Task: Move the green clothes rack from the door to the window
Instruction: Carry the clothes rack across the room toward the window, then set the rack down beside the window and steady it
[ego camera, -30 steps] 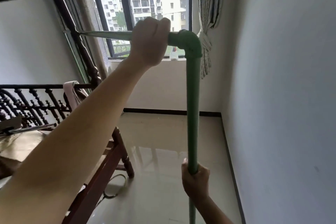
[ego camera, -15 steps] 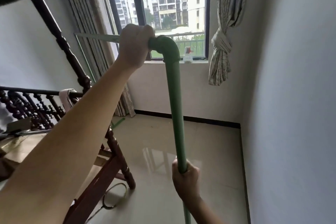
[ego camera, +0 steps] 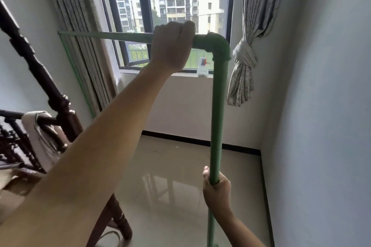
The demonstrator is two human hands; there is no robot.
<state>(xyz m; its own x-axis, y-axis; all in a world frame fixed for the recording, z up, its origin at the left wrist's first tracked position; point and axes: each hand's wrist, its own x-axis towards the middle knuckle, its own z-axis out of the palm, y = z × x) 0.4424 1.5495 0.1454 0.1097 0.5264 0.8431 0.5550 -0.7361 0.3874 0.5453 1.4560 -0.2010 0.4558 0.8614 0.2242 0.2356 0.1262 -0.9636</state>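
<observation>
The left hand [ego camera: 172, 48] grips the top bar of the green clothes rack [ego camera: 218, 106], in front of the window [ego camera: 180, 6]; the right hand [ego camera: 216, 190] grips its upright pole. No writing is readable.

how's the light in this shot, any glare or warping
Head view: daylight from the window backlights the scene, so the left hand and right hand on the green rack look dim; the glossy floor mirrors the window; wide-angle bending tilts the wall and bedpost.
</observation>
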